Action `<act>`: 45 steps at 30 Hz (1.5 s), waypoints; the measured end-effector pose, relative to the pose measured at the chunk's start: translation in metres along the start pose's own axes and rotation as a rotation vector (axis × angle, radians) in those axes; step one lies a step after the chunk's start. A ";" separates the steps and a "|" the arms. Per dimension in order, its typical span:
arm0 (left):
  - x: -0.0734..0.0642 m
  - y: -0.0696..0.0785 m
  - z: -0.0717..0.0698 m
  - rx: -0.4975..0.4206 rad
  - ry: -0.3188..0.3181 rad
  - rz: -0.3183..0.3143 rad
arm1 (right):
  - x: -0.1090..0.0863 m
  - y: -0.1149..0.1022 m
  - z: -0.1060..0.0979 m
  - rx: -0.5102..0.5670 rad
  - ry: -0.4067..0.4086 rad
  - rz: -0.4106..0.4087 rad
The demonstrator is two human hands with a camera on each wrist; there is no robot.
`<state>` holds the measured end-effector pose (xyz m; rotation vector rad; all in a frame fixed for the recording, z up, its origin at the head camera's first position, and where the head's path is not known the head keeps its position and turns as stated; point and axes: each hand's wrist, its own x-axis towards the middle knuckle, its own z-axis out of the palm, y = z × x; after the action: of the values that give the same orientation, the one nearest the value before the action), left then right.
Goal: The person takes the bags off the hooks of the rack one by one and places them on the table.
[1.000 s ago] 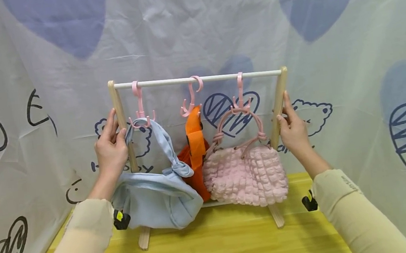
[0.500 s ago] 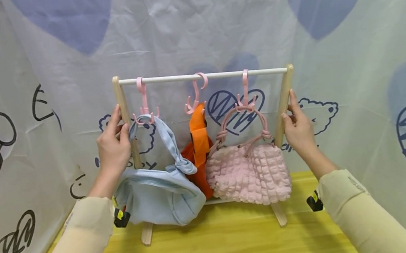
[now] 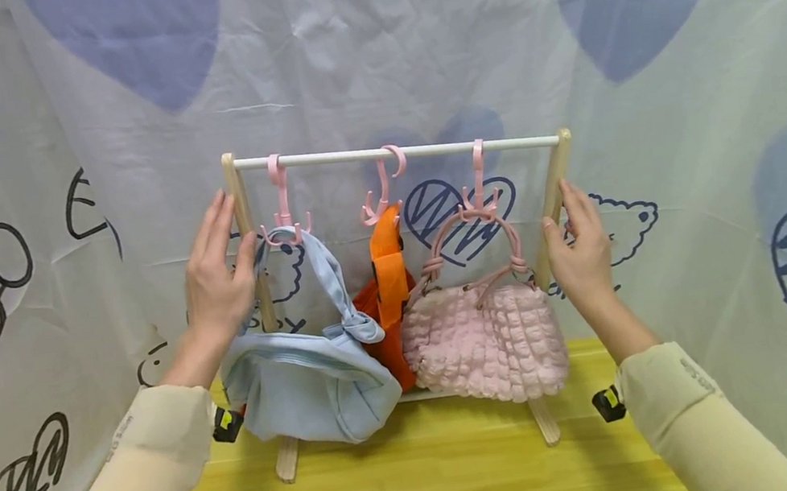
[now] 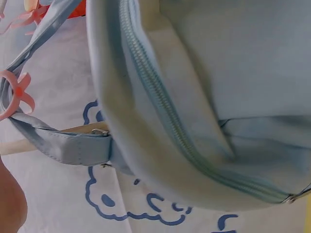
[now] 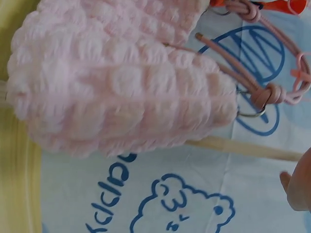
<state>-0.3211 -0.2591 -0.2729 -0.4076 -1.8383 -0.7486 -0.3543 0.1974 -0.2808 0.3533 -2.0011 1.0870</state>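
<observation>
A small garment rack of wooden posts and a white rail (image 3: 332,156) stands on the yellow table. My left hand (image 3: 217,286) is at its left post (image 3: 241,202), fingers straight. Beside the right post (image 3: 555,178) is my right hand (image 3: 581,252), its fingers extended too; whether either hand still touches wood is unclear. Three pink hooks hang from the rail. They carry a light blue bag (image 3: 315,392), an orange bag (image 3: 392,294) and a puffy pink handbag (image 3: 484,340). The blue bag (image 4: 146,121) and pink handbag (image 5: 116,87) fill the wrist views.
White cloth (image 3: 386,52) with hearts and line drawings hangs behind the rack and along both sides. The yellow wood-grain tabletop (image 3: 419,469) extends in front of the rack's feet. Each sleeve cuff has a small black device (image 3: 608,404) by it.
Fingers of both hands, earlier bent around the posts, have straightened and loosened. The rack first shifted slightly right in view; the bags still hang on their hooks.
</observation>
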 end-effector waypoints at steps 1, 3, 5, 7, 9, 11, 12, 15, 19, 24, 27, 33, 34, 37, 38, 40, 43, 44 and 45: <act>0.002 0.001 0.000 0.004 0.003 0.019 | -0.001 -0.002 0.001 -0.002 0.017 -0.019; 0.007 0.002 -0.002 0.009 0.011 0.058 | -0.002 -0.005 0.002 0.002 0.048 -0.057; 0.013 0.004 -0.004 0.019 0.017 0.095 | -0.003 -0.010 0.004 0.012 0.072 -0.096; 0.020 0.005 -0.005 0.029 0.018 0.140 | -0.003 -0.016 0.007 0.038 0.088 -0.133; 0.029 0.007 -0.006 0.041 0.016 0.186 | -0.003 -0.022 0.010 0.064 0.097 -0.168; 0.037 0.009 -0.007 0.044 0.011 0.217 | -0.002 -0.029 0.015 0.095 0.098 -0.198; 0.041 0.009 -0.007 0.047 0.006 0.229 | -0.001 -0.033 0.017 0.107 0.097 -0.214; 0.052 0.012 -0.006 0.056 -0.014 0.247 | 0.000 -0.044 0.025 0.128 0.086 -0.261; 0.064 0.014 -0.006 0.074 -0.036 0.274 | 0.001 -0.060 0.039 0.154 0.064 -0.335; 0.076 0.015 -0.007 0.101 -0.085 0.290 | 0.001 -0.077 0.057 0.188 0.030 -0.442; 0.084 0.014 -0.009 0.125 -0.138 0.299 | 0.000 -0.087 0.067 0.189 -0.007 -0.481; 0.092 0.012 -0.009 0.107 -0.229 0.275 | -0.006 -0.106 0.087 0.207 -0.114 -0.491; 0.092 0.012 -0.008 0.093 -0.235 0.276 | -0.007 -0.110 0.091 0.216 -0.130 -0.491; 0.091 0.010 -0.006 0.053 -0.232 0.290 | -0.010 -0.118 0.104 0.255 -0.171 -0.503; 0.090 0.009 -0.006 0.042 -0.231 0.291 | -0.011 -0.121 0.108 0.266 -0.177 -0.510; 0.089 0.008 -0.005 0.027 -0.231 0.286 | -0.012 -0.126 0.116 0.284 -0.190 -0.524; 0.088 0.008 -0.003 0.025 -0.232 0.268 | -0.015 -0.132 0.128 0.301 -0.197 -0.533; 0.088 0.008 -0.003 0.025 -0.232 0.260 | -0.016 -0.134 0.132 0.308 -0.203 -0.537; 0.088 0.008 -0.002 0.027 -0.231 0.254 | -0.017 -0.136 0.135 0.311 -0.210 -0.535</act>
<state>-0.3483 -0.2610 -0.1888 -0.7204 -1.9610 -0.5180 -0.3367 0.0071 -0.2565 1.1348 -1.7519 1.0345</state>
